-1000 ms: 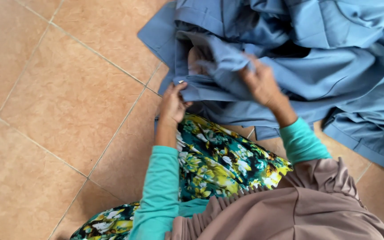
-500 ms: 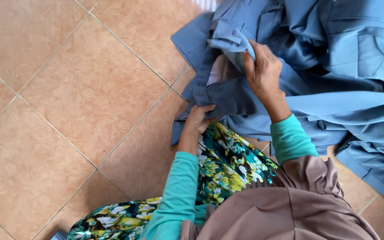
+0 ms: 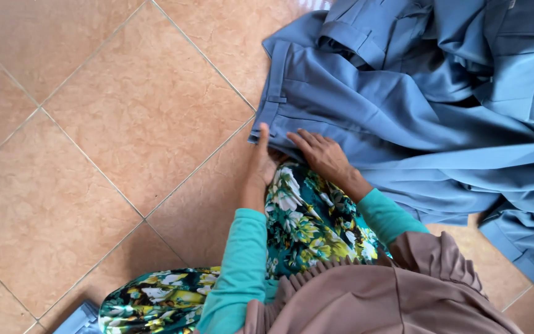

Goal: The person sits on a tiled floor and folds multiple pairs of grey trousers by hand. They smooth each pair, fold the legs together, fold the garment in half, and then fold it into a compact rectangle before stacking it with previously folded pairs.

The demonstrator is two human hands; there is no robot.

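Blue-grey trousers (image 3: 366, 105) spread on tiled floor (image 3: 112, 136), waistband edge toward person's knee. Left hand (image 3: 262, 158) at waistband corner, fingers narrow, seem pinching cloth edge against floor. Right hand (image 3: 322, 154) just beside it, flat and open, palm pressing on trousers, holding nothing. Floral skirt (image 3: 307, 222) directly below both hands, touching trousers edge. More blue cloth heaped (image 3: 495, 55) beyond trousers, far side from knee.

To do well, in my judgement: keep corner pinned, smooth outward from waistband, pull cloth flat, avoid dragging heap.
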